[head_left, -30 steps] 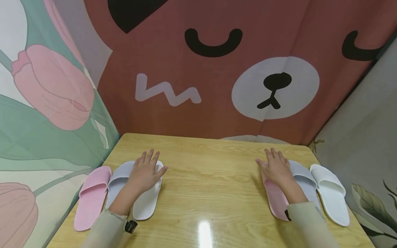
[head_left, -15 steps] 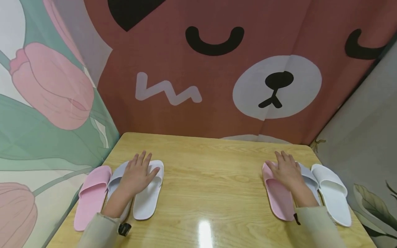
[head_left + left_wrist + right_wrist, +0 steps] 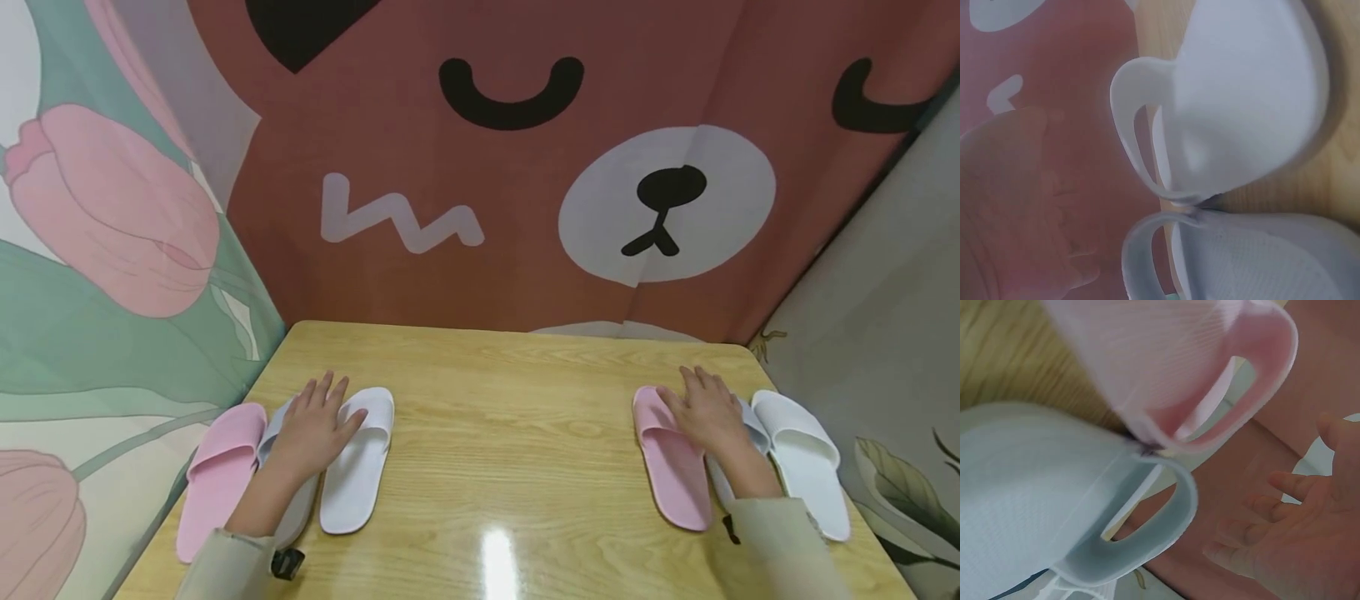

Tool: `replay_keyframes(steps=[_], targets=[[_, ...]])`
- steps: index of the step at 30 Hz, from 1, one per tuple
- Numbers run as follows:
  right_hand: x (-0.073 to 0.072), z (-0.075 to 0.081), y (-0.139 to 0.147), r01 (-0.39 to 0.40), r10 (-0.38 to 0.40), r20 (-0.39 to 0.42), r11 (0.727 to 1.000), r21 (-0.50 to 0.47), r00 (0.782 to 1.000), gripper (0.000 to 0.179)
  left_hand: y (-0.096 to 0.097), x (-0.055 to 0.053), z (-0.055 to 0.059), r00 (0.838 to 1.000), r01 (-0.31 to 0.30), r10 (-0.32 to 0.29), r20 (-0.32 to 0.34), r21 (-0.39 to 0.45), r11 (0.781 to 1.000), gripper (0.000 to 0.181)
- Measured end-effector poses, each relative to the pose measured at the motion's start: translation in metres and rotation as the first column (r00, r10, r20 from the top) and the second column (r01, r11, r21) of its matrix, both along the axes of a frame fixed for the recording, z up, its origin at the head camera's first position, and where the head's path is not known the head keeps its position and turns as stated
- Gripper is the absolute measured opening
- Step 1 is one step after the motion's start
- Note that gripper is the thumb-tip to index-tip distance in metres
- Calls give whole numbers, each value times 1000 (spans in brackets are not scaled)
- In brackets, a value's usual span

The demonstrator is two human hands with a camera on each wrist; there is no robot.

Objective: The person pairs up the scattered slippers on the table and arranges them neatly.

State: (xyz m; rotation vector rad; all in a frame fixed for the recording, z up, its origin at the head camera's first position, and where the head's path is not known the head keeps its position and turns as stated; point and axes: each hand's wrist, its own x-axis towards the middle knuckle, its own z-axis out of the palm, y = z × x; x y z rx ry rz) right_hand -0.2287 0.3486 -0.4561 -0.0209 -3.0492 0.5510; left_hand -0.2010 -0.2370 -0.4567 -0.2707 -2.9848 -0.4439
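My left hand (image 3: 309, 433) hovers with spread fingers over the strap of a grey slipper (image 3: 296, 518), hiding much of it. A pink slipper (image 3: 217, 492) lies to its left and a white slipper (image 3: 352, 479) to its right. On the other side, my right hand (image 3: 712, 421) reaches over a second grey slipper (image 3: 757, 429), mostly covered by hand and arm. Beside that one lie a pink slipper (image 3: 677, 483) and a white slipper (image 3: 813, 471). In the right wrist view a gap shows between the right fingers (image 3: 1254, 534) and the grey strap (image 3: 1188, 494).
The slippers lie in two groups of three at the left and right of a wooden table (image 3: 510, 433). Behind it hangs a reddish-brown cloth (image 3: 517, 275) with a bear's face. Printed cloths (image 3: 142, 350) flank the table closely.
Both hands have drifted outward: the left one leftward from the white slipper to the grey, the right one rightward from the pink slipper to the grey. The slippers have stayed in place.
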Motion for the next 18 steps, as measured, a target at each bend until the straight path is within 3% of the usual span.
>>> replay_keyframes(steps=[18], targets=[[7,-7,23,41,-42,6,998,36,999,77,-20,0,-9,999,-42,42,13,6,999,69]])
